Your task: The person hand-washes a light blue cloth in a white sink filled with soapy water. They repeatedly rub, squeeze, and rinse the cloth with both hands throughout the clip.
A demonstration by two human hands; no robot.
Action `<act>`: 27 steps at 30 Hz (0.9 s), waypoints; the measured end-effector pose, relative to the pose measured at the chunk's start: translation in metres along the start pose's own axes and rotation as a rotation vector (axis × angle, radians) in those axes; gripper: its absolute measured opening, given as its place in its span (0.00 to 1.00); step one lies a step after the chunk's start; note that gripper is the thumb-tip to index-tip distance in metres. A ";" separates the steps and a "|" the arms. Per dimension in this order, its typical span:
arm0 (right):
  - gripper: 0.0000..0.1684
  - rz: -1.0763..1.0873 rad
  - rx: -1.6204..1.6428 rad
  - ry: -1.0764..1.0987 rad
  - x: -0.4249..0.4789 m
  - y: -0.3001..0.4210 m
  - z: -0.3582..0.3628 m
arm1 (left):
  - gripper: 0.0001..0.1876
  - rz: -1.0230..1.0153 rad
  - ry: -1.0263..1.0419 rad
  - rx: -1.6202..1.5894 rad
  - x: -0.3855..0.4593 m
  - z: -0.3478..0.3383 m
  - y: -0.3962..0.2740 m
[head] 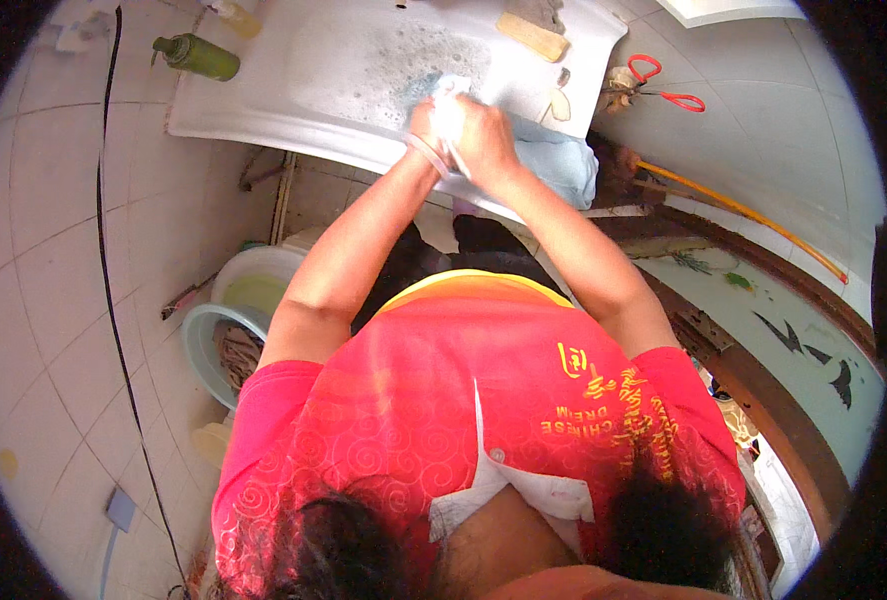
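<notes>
At a white sink (293, 90), my left hand (426, 129) and my right hand (482, 141) are pressed close together around a wet, whitish piece of cloth (452, 88). Glare washes out its detail and hides where the fingers end. A bangle circles my left wrist. Beside my right hand, a light blue cloth (556, 161) lies over the sink's front edge; whether it joins the held piece I cannot tell. Grey suds (428, 56) spread across the basin just beyond both hands.
A yellowish block (532, 37) and a pale soap-like piece (559, 105) rest on the sink's right side. Left stands a green pump bottle (197, 57). Red-handled scissors (657, 84) are at right. Below left, a basin (192, 337) holds brown cloth. A black cable (105, 247) runs along the tiled wall.
</notes>
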State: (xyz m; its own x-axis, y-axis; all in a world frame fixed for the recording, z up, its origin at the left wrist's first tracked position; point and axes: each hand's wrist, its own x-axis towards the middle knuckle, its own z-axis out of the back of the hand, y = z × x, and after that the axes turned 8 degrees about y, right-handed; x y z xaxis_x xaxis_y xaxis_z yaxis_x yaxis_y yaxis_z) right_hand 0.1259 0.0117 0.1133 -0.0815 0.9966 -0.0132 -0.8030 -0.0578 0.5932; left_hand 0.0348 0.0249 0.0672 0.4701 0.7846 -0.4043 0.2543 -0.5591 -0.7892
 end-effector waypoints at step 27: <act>0.15 -0.258 1.070 0.276 0.015 -0.078 0.031 | 0.24 -0.144 0.042 -0.464 -0.011 0.029 -0.019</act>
State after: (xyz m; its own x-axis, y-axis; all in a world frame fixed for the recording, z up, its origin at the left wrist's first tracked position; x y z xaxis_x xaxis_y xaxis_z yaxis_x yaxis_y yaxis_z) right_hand 0.2053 0.0327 0.0917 -0.2203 0.9166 -0.3337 0.0911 0.3599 0.9285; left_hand 0.0002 0.0343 0.0734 0.4337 0.8566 -0.2796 0.6647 -0.5136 -0.5425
